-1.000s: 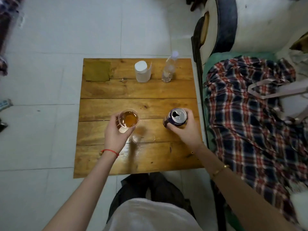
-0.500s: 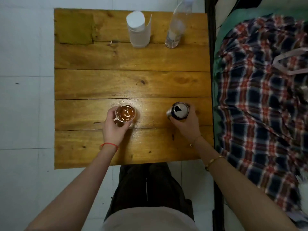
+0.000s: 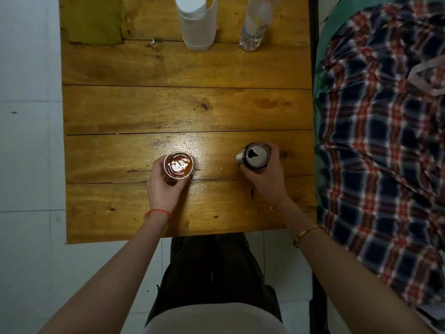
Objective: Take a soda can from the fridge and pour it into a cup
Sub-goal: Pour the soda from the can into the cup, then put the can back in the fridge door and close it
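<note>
A clear cup (image 3: 178, 163) holding brown soda stands on the wooden table (image 3: 187, 109), near its front. My left hand (image 3: 163, 186) wraps around the cup from the near side. To the right, an opened soda can (image 3: 255, 155) stands upright on the table, its top hole showing. My right hand (image 3: 265, 179) grips the can from the right and near side.
A stack of white cups (image 3: 196, 22) and a clear plastic bottle (image 3: 255, 22) stand at the table's far edge. A green patch (image 3: 91, 19) lies at the far left corner. A plaid cloth (image 3: 385, 145) covers a bed right of the table. White tile floor (image 3: 29, 150) lies to the left.
The view has tilted down and closer to the table. Cup and can sit lower on the table surface, both hands still holding them. The soda surface ripples now.
</note>
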`<state>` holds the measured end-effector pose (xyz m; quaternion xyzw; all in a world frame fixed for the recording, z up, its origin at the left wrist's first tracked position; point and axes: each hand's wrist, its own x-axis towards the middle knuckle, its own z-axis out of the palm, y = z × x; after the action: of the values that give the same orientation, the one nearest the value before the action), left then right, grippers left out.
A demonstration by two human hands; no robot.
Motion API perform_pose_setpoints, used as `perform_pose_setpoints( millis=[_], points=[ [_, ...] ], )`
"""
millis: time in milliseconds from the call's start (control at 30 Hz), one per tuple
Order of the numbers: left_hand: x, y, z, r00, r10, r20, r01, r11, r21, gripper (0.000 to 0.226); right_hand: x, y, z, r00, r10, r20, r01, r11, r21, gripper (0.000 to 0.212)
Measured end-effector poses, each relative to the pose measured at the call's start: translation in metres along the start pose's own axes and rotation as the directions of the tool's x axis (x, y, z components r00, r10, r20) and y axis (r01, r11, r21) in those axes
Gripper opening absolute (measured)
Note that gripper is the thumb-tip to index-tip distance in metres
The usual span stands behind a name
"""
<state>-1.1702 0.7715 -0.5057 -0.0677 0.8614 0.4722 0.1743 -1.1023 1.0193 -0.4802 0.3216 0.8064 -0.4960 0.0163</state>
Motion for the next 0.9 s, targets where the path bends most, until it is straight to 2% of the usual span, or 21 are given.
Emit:
perform_pose_setpoints(
  millis=[167,333,400,533,667,800,900],
  points=[
    [-0.003,-0.001,0.002,1.000,-0.007,0.016,0.007,1.000,-0.002,0.073,-0.004,0.004,-0.003,1.000,-0.026,0.016,0.026,0.999,-0.025,0.081],
    [-0.009,-0.003,0.002,0.995,-0.077,0.063,0.076,0.997,0.025,0.101,-0.012,0.006,-0.010,0.996,-0.081,-0.026,0.079,0.995,-0.065,0.067],
    [-0.017,-0.003,-0.001,0.992,-0.120,0.043,0.119,0.993,0.023,0.103,-0.017,0.002,-0.014,0.996,-0.072,-0.043,0.069,0.996,-0.062,0.063],
    [-0.043,0.008,-0.011,0.983,-0.181,-0.014,0.181,0.983,-0.022,0.077,-0.034,-0.017,-0.024,0.996,-0.082,-0.028,0.080,0.995,-0.059,0.060],
    [-0.073,0.042,-0.029,0.983,-0.179,-0.029,0.173,0.972,-0.162,0.034,-0.059,-0.052,-0.037,0.997,-0.082,0.004,0.082,0.995,-0.065,0.068],
    [-0.087,0.074,-0.050,0.949,-0.242,0.202,0.285,0.932,-0.224,0.014,-0.093,-0.095,-0.044,0.984,-0.159,0.080,0.161,0.987,-0.010,0.069],
    [-0.097,0.096,-0.062,0.878,-0.332,0.345,0.427,0.869,-0.251,0.020,-0.116,-0.125,-0.046,0.974,-0.161,0.162,0.161,0.987,0.012,0.072]
  ],
)
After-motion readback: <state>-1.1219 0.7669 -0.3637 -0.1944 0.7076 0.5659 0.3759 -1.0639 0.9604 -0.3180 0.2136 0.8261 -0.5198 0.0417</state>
